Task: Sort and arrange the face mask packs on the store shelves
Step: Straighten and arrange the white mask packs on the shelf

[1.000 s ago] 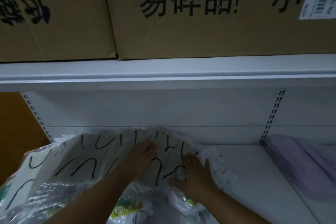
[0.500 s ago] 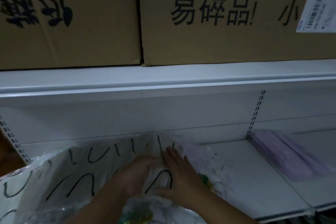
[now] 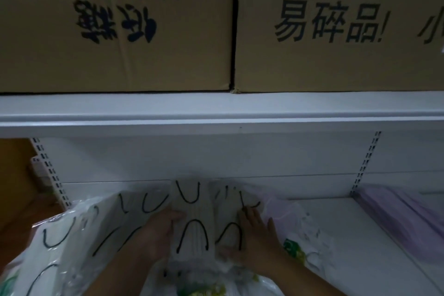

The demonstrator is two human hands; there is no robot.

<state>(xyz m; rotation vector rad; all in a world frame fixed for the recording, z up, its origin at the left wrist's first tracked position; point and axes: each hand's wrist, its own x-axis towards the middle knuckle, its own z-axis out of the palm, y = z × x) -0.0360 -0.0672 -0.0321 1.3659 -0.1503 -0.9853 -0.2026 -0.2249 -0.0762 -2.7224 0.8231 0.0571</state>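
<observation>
A row of white face mask packs [image 3: 108,228] with black ear loops stands on the white shelf [image 3: 355,243] at the lower left, wrapped in clear plastic. My left hand [image 3: 159,230] and my right hand [image 3: 254,230] press on either side of one white pack [image 3: 192,223], which sticks up between them. Another white pack [image 3: 228,202] lies under my right hand's fingers. A pale purple pack [image 3: 283,214] lies just right of my right hand.
Purple mask packs [image 3: 403,218] lie on the shelf at the right. A crumpled plastic bag with green print [image 3: 295,250] sits beside my right wrist. Two large brown cardboard boxes [image 3: 336,26] fill the shelf above. A slotted upright [image 3: 365,163] divides the back panel.
The camera has shifted left and closer. My hands have moved apart and now hold one white pack, raised between them, where earlier they lay on the flat packs.
</observation>
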